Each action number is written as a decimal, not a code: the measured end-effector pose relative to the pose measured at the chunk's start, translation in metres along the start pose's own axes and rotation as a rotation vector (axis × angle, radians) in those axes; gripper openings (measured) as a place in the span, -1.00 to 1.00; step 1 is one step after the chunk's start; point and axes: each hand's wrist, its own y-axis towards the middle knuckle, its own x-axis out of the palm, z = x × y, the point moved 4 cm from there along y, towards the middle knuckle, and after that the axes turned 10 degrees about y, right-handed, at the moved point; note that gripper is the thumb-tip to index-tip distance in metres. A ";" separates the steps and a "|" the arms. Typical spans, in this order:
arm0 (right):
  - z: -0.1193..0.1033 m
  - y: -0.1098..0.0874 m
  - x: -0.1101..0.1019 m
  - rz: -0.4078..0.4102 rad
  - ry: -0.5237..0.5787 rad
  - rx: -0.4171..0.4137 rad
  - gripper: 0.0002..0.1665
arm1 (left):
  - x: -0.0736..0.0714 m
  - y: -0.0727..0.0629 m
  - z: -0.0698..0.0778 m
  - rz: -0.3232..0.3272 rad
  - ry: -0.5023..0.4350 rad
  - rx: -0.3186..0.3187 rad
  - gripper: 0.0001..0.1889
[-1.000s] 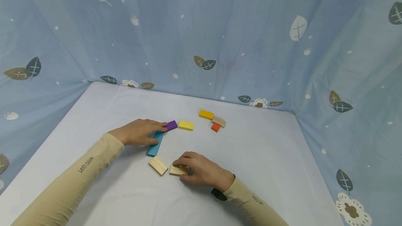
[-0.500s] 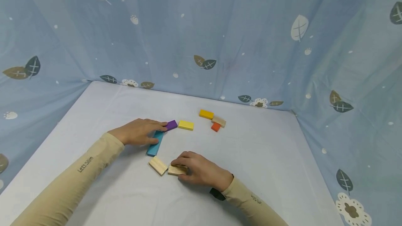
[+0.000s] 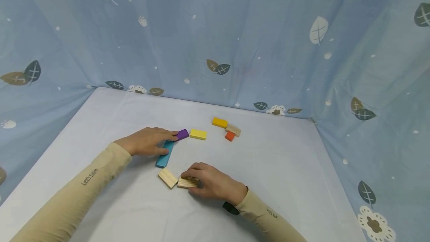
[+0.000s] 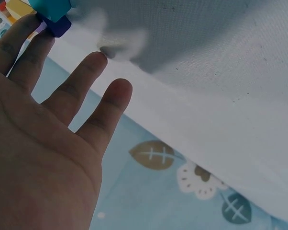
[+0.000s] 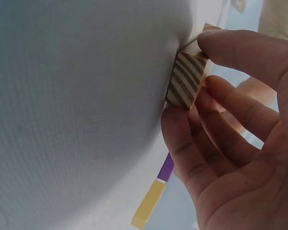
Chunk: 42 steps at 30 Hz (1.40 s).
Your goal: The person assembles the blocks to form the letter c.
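My right hand (image 3: 215, 182) pinches a plain wooden block (image 3: 186, 183) between thumb and fingers, flat on the white table. The block's striped end grain faces the right wrist view. Its left end meets the corner of a second wooden block (image 3: 167, 178), which lies slantwise. My left hand (image 3: 147, 141) lies over a long blue block (image 3: 164, 160) and a purple block (image 3: 182, 134), covering part of both. Its fingers (image 4: 72, 91) are stretched out in the left wrist view, with two tips at the purple block. The thumb rests on the blue block.
A light yellow block (image 3: 198, 134) lies just right of the purple one. Farther back sit a darker yellow block (image 3: 220, 123), a wooden block (image 3: 233, 130) and a small red-orange block (image 3: 230, 136), close together. A patterned blue curtain (image 3: 188, 40) borders the white table (image 3: 285, 167).
My right hand has slid its wooden block a little to the left, closing the gap to the slanted wooden block. The left hand stays in place.
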 end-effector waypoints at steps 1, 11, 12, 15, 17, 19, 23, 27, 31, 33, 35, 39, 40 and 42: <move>0.000 0.000 0.000 -0.002 0.000 0.002 -0.51 | 0.000 0.000 0.000 0.000 0.003 0.000 -0.41; 0.004 -0.002 -0.011 0.025 0.016 0.080 -0.53 | 0.001 0.000 0.000 0.005 -0.004 -0.004 -0.42; 0.004 -0.002 -0.014 0.036 0.021 0.084 -0.54 | 0.001 0.000 0.000 0.005 -0.004 -0.005 -0.42; 0.006 -0.002 -0.022 0.070 0.037 0.089 -0.54 | 0.001 0.000 0.000 0.000 -0.004 -0.010 -0.41; 0.006 -0.003 -0.027 0.099 0.047 0.092 -0.53 | 0.001 0.000 0.000 -0.003 0.001 -0.011 -0.41; 0.008 -0.003 -0.033 0.129 0.060 0.095 -0.52 | 0.001 0.000 0.000 -0.004 0.004 -0.009 -0.41; 0.011 -0.005 -0.044 0.205 0.089 0.101 -0.53 | 0.002 0.001 0.000 -0.003 0.012 -0.002 -0.41; 0.016 -0.008 -0.057 0.305 0.100 0.091 -0.53 | 0.002 0.001 0.001 -0.009 0.009 -0.001 -0.41; 0.021 -0.009 -0.070 0.398 0.058 0.088 -0.52 | 0.001 0.000 0.002 -0.008 0.008 0.005 -0.41; 0.024 -0.010 -0.076 0.427 0.031 0.088 -0.49 | 0.002 0.000 0.001 -0.011 0.005 0.004 -0.41; 0.027 -0.010 -0.081 0.442 0.000 0.096 -0.46 | 0.002 -0.001 0.001 -0.012 0.007 0.004 -0.40; 0.031 -0.008 -0.091 0.450 -0.045 0.094 -0.44 | 0.002 0.000 0.000 -0.007 0.011 0.005 -0.40; 0.031 -0.008 -0.093 0.454 -0.050 0.087 -0.43 | 0.002 0.000 0.000 -0.006 0.012 0.005 -0.41; 0.032 -0.007 -0.098 0.463 -0.056 0.068 -0.43 | 0.002 0.000 0.000 -0.006 0.010 0.005 -0.41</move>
